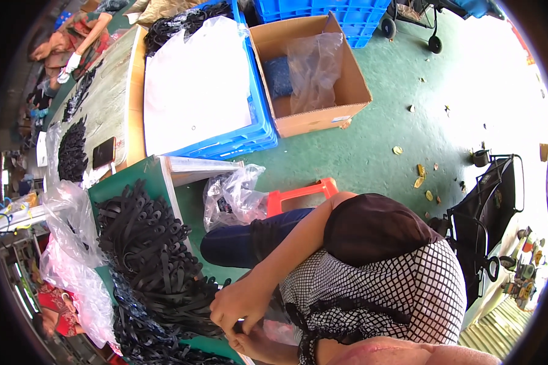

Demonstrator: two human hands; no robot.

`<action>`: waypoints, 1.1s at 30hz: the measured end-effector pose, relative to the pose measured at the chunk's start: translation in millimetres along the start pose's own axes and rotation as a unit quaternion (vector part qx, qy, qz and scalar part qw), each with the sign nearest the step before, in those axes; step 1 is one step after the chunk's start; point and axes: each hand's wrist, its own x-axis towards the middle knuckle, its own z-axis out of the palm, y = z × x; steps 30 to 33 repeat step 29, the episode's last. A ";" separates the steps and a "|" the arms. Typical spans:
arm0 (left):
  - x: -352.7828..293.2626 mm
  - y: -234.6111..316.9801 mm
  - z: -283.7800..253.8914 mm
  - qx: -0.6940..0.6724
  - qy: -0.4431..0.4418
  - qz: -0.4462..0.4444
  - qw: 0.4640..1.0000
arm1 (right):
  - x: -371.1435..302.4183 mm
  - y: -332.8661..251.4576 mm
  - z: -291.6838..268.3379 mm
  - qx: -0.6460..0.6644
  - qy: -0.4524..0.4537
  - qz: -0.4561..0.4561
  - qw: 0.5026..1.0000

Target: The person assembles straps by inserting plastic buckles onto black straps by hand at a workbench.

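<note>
Insp. note, head view: person seated, bent fwd over edge of green table (158, 167); both hands meet low at centre, just off the table's near edge. Upper hand, taken as right hand (240, 301) since its forearm runs up-right to the shoulder, has fingers curled and pressed together, tips pinching a small dark piece at the point where the hands meet. Left hand (256, 340) sits directly below, partly hidden; fingers curled up toward same spot, prob. gripping the same piece, but view too poor to say how they close. Piece looks like one black strap, matching the black strap pile (152, 255) heaped on table just beside the hands, touching right-hand knuckles approx. Pile kept at arm's edge so a strap can be drawn w/o reaching. Clear plastic bags (73, 243) lie along pile's far side, one pinkish lower left; another crumpled bag (231, 198) on floor by an orange stool (301, 191), near the knee. Further back: blue crate (256, 131) covered w/ white sheet (195, 85), open cardboard box (341, 85) w/ plastic liner, set on green floor (377, 146) within a turn of the seat. Second table upper left carries more black parts and a phone (103, 152). Another person's hand far upper left, apart from this work
</note>
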 end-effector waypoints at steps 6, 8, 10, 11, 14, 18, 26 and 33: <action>-10.3 3.5 -12.1 -0.032 0.027 -0.010 0.999 | 6.6 2.5 -3.2 0.090 -0.051 0.096 0.990; -32.4 18.7 -24.3 -0.042 0.062 0.011 0.997 | 12.6 3.9 2.0 0.119 -0.054 0.085 0.988; -33.3 17.6 -17.3 -0.057 0.077 0.021 0.995 | 10.9 -0.3 -2.5 0.150 -0.058 0.098 0.982; -30.4 15.4 -14.5 -0.072 0.067 0.019 0.995 | 8.7 -1.4 -5.3 0.164 -0.042 0.124 0.978; -37.1 8.2 -30.5 -0.106 0.025 0.003 0.994 | 15.2 -10.9 -7.0 0.172 -0.039 0.171 0.969; -45.4 19.3 -38.8 -0.077 -0.051 -0.027 0.995 | 23.9 -9.9 0.2 0.155 -0.102 0.167 0.968; -69.2 29.1 -84.5 0.095 -0.095 -0.109 0.985 | 49.4 -29.7 -42.2 -0.003 -0.222 0.226 0.948; -82.9 -1.1 -114.7 0.177 -0.100 -0.126 0.971 | 50.0 -16.3 -26.9 -0.030 -0.284 0.288 0.914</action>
